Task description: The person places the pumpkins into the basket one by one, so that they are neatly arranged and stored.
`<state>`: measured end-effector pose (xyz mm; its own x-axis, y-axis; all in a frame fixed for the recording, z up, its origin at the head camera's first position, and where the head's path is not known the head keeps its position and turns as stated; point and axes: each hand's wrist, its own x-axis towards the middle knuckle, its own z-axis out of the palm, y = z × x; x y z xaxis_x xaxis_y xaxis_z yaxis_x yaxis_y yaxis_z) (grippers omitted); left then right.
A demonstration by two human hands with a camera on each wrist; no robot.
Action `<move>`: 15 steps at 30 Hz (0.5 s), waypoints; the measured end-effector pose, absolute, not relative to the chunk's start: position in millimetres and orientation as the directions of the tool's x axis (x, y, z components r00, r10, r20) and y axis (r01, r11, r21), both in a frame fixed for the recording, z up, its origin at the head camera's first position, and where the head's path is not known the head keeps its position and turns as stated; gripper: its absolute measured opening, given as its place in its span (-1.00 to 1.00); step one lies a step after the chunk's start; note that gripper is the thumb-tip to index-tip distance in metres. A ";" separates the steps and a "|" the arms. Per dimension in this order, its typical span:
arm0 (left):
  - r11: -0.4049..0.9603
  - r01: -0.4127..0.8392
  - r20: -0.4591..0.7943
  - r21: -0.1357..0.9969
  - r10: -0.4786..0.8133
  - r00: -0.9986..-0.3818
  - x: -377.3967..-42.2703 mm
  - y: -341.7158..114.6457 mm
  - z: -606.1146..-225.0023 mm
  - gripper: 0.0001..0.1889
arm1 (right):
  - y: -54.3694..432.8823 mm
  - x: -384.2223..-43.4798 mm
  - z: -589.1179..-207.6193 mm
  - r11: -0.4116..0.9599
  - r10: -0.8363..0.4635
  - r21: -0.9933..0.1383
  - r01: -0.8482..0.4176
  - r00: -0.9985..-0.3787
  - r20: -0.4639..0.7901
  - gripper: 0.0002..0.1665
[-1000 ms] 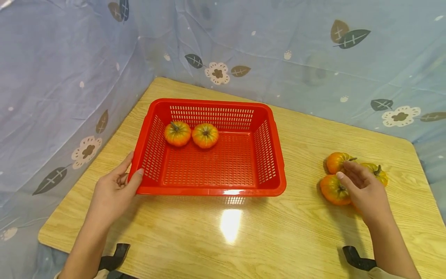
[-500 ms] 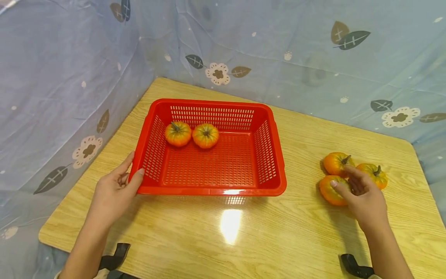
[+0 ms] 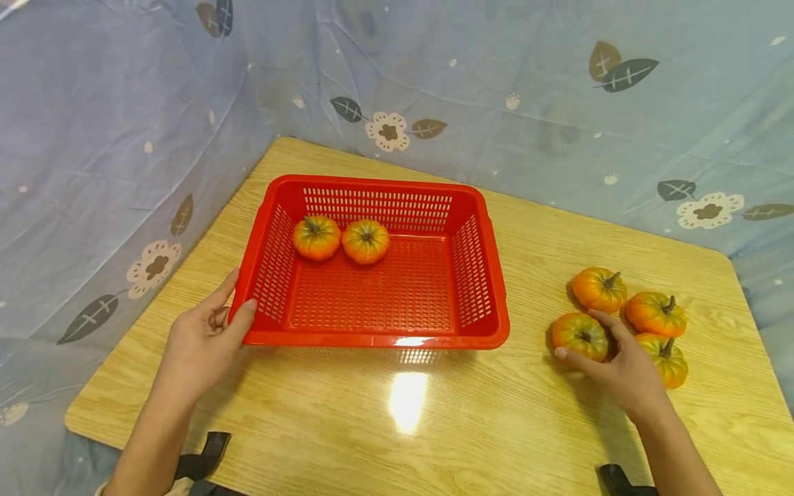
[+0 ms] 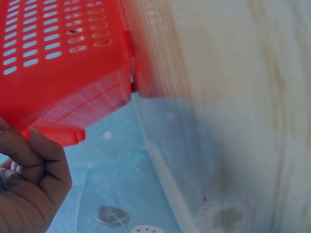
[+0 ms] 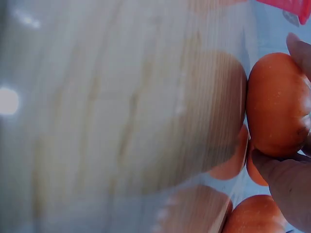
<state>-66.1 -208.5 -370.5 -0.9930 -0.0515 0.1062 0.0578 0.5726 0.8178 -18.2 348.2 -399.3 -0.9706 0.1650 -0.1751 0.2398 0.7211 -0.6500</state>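
Note:
My left hand pinches the rim of a red plastic basket at its front left corner. In the left wrist view, curled fingers meet the underside of that rim. Two small orange pumpkins, a left one and a right one, sit side by side in the basket's back left part. To the right, my right hand holds another small pumpkin between thumb and fingers. The right wrist view has this pumpkin low against the tabletop, with digits on both sides.
Three more pumpkins lie close by the right hand: a back one, a right one and a front one. All stand on a light wooden table. A blue patterned cloth hangs behind and at the left.
My right hand has moved left and down from above the pumpkin group onto the nearest left pumpkin, which has shifted slightly left. The left hand and basket have stayed in place.

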 end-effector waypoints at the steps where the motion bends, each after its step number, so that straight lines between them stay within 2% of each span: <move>1: 0.571 0.058 0.105 0.819 -0.050 -0.993 -66.1 -208.4 -370.5 -0.37 | 347.0 -18.6 -399.5 0.735 0.162 -0.635 0.237 -0.971 -0.175 0.17; 9: 0.571 0.061 0.108 0.819 -0.048 -0.993 -65.8 -208.6 -370.6 -0.37 | 340.2 -25.0 -398.6 0.797 0.111 -0.583 0.158 -0.987 -0.116 0.22; 15: 0.565 0.057 0.103 0.823 -0.050 -0.993 -65.5 -209.2 -370.9 -0.37 | 336.8 -40.3 -383.9 0.802 0.070 -0.593 0.072 -0.997 -0.027 0.14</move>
<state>-65.5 -209.2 -370.9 -0.9934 -0.0503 0.1032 0.0570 0.5647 0.8233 -40.3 336.8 -383.9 -0.9972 0.0698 -0.0270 0.0722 0.8021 -0.5928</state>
